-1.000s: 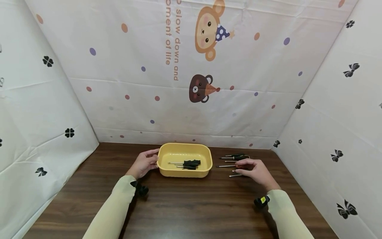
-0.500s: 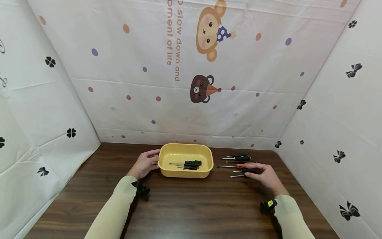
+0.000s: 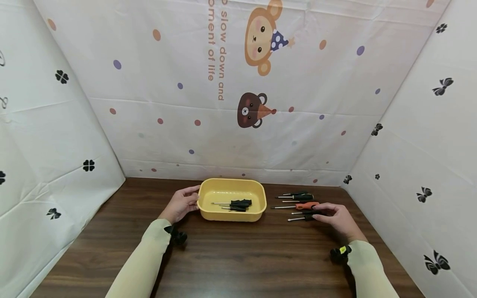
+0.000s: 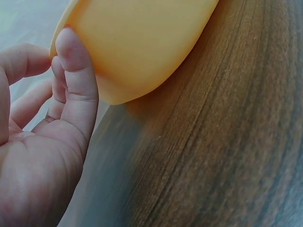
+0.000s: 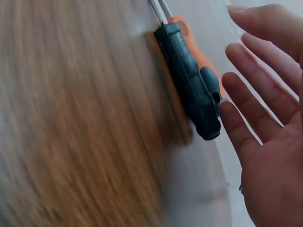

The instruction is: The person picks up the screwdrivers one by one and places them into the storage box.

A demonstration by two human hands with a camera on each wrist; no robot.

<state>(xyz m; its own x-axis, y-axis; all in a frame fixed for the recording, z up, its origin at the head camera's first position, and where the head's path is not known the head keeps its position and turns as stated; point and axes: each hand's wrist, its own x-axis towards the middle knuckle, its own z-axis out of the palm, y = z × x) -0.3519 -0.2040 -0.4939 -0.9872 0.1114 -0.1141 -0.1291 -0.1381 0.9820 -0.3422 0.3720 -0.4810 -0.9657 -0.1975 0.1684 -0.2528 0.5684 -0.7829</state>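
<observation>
A yellow plastic basin [image 3: 231,216] stands at the back middle of the wooden table, and several black-handled screwdrivers [image 3: 240,203] lie in it. At its left end my left hand [image 3: 182,203] holds the rim, with the fingertips against the outer wall [image 4: 137,47] in the left wrist view. My right hand [image 3: 337,217] is beside a row of screwdrivers on the right, fingers spread and nothing gripped. Nearest it are an orange-handled screwdriver [image 3: 306,205] and a black-handled screwdriver [image 5: 189,80], whose handle lies just beyond the fingertips in the right wrist view.
More black-handled screwdrivers [image 3: 302,197] lie behind the orange one, with shafts pointing left toward the basin. Patterned white cloth [image 3: 179,136] rises behind the table and along both sides. The wooden table [image 3: 249,256] extends in front of the basin.
My right hand has moved right along the screwdrivers, uncovering the orange handle and the front black handle. The left hand and the basin have stayed in place.
</observation>
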